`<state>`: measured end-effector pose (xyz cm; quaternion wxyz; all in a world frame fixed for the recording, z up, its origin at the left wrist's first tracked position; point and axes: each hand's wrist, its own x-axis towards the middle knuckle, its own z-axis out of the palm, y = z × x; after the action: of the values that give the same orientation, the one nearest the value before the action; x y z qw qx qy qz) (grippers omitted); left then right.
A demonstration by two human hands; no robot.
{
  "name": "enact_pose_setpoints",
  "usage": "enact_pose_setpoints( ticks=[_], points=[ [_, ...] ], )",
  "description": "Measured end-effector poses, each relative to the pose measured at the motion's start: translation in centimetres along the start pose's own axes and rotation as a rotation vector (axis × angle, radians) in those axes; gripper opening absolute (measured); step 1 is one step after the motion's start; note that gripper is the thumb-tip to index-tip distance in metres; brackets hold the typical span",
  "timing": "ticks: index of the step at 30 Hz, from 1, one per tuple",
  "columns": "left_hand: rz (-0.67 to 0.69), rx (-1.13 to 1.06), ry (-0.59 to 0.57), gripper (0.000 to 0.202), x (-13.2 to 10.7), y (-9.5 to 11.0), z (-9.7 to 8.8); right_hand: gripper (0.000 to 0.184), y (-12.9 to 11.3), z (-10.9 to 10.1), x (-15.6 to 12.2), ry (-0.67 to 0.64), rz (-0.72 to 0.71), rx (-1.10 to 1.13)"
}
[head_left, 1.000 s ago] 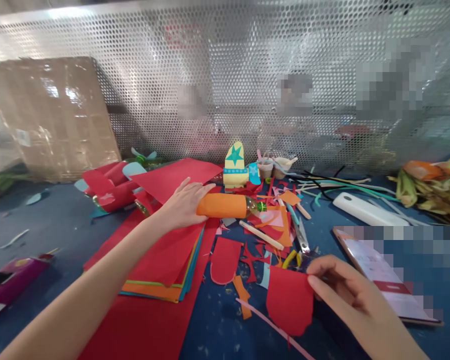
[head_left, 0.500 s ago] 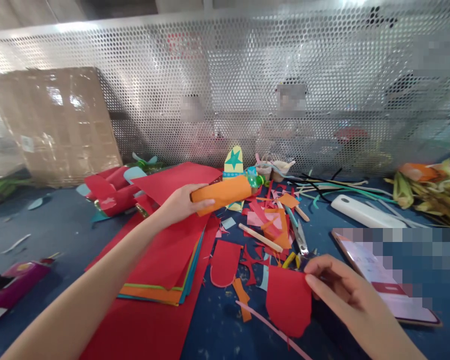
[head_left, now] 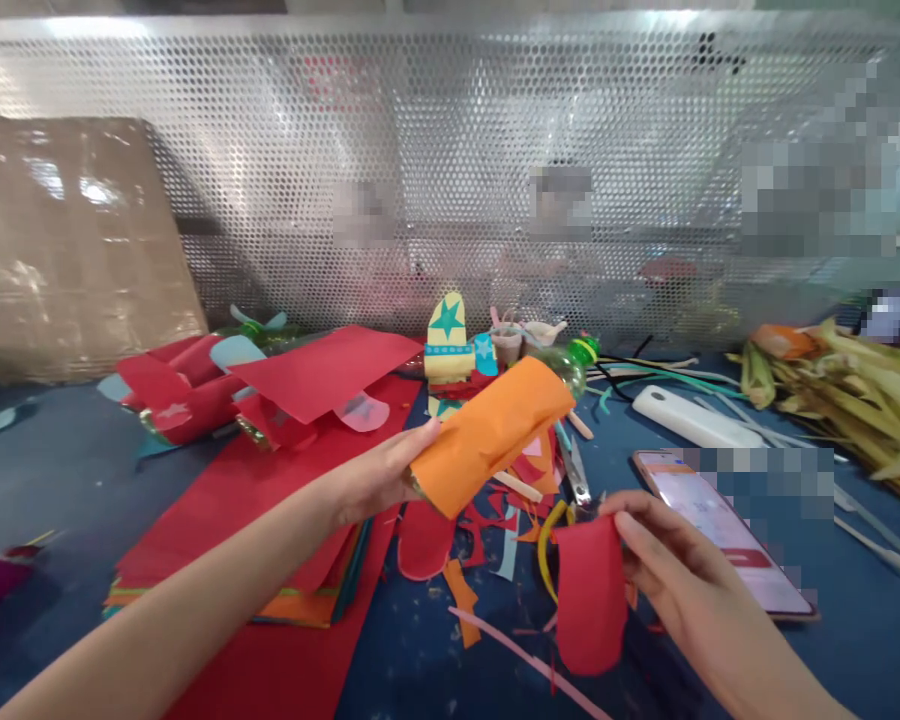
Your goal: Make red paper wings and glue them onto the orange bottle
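My left hand (head_left: 386,468) grips a plastic bottle wrapped in orange paper (head_left: 495,432), tilted with its green cap to the upper right. The bottle's clear green neck (head_left: 566,365) shows past the paper. Between thumb and fingers of my right hand (head_left: 671,560) hangs a red paper cutout (head_left: 591,597) with a rounded lower end. A similar red cutout (head_left: 425,543) lies on the table below the bottle. Scissors (head_left: 576,470) with yellow handles lie just behind the held cutout, partly hidden.
At left lies a stack of coloured paper (head_left: 270,560), with red-wrapped bottles (head_left: 169,400) behind it. A smartphone (head_left: 727,530), a white tool (head_left: 694,418) and corn husks (head_left: 832,390) are at right. Paper scraps (head_left: 487,535) litter the middle. Behind stands a perforated metal screen (head_left: 457,150).
The orange-wrapped bottle has come nearer and turned, showing more of its green neck. My right hand has lifted the red cutout off the table. The view has shifted right.
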<state>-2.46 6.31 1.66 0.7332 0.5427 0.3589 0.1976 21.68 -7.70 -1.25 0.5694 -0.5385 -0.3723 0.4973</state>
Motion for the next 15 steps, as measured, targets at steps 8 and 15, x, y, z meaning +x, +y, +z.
enact_pose_setpoints(
  ticks=[8,15],
  points=[
    [-0.066,-0.020,-0.117,0.066,0.1,-0.6,0.6,0.025,-0.9,0.0,0.2,0.073,-0.108,-0.058],
    [-0.108,0.042,-0.124,0.069,0.1,-0.6,0.7,0.026,-1.4,0.3,0.1,0.089,-0.142,-0.085]
  ],
)
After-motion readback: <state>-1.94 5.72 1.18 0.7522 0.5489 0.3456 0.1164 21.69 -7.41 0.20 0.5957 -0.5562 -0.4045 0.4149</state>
